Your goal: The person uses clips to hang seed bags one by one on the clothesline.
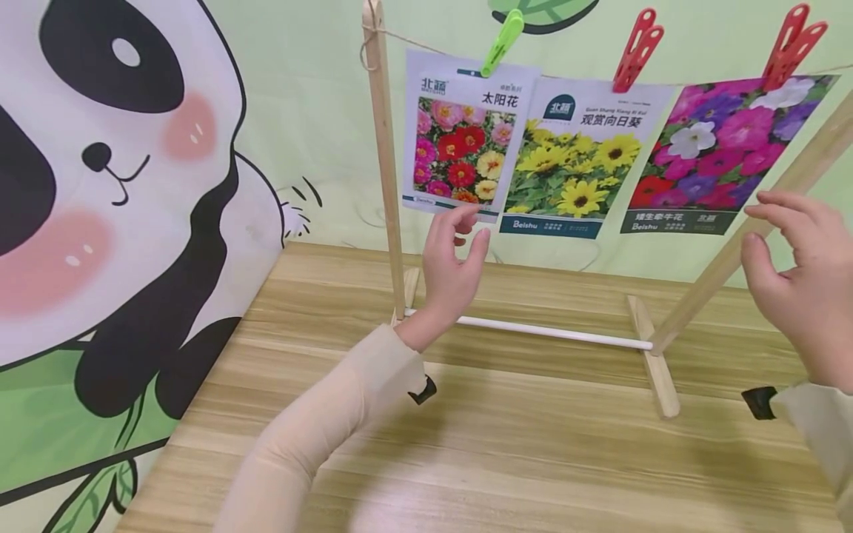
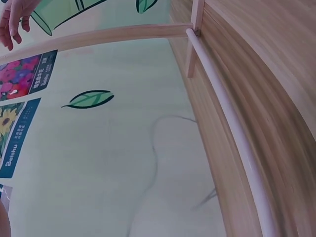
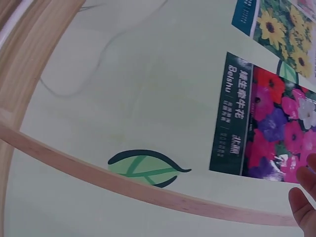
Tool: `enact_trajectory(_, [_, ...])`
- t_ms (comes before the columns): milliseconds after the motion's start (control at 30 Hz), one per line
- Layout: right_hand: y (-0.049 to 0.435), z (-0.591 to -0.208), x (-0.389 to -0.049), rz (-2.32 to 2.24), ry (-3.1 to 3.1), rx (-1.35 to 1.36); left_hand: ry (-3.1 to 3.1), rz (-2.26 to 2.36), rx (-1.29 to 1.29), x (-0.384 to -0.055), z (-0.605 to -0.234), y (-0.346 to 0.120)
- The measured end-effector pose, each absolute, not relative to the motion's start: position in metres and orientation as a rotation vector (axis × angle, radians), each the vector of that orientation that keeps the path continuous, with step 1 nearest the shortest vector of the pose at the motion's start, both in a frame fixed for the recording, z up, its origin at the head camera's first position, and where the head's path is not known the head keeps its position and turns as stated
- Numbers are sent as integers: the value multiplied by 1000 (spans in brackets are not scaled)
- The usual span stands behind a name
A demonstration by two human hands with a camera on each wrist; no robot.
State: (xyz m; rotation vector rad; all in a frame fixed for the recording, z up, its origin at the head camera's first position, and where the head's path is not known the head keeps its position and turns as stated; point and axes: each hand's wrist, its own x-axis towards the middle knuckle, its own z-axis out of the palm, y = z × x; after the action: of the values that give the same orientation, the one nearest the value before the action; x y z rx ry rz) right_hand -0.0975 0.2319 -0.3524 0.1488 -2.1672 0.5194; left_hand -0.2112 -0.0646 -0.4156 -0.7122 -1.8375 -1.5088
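Three flower seed packets hang from a string. In the head view the left one (image 1: 460, 141) shows red and pink blooms under a green clothespin (image 1: 503, 43). A yellow sunflower packet (image 1: 578, 166) hangs in the middle from a red clothespin (image 1: 637, 52). The pink and purple packet (image 1: 726, 148) is on the right, under another red clothespin (image 1: 793, 48). My left hand (image 1: 453, 270) is at the left packet's lower edge, fingers loosely bent; whether it touches the paper I cannot tell. Beside the right post my right hand (image 1: 803, 277) hovers, fingers apart, holding nothing.
A wooden stand carries the string between its left post (image 1: 383, 148) and its slanting right post (image 1: 706, 285). A white rod (image 1: 553, 329) joins the feet low on the wooden table (image 1: 533, 459). Behind is a wall with a painted panda (image 1: 126, 148).
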Motion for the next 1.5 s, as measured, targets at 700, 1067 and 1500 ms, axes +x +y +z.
enact_trajectory(700, [251, -382, -106, 608, -2082, 76, -1831, -1483, -562, -220, -433, -101])
enact_trajectory(1067, [264, -392, -106, 642, -2138, -63, -1809, -1482, -454, -223, -438, -116])
enact_trajectory(1500, [279, -406, -105, 556, -2271, -279, -1775, -1469, -370, -230, -446, -136])
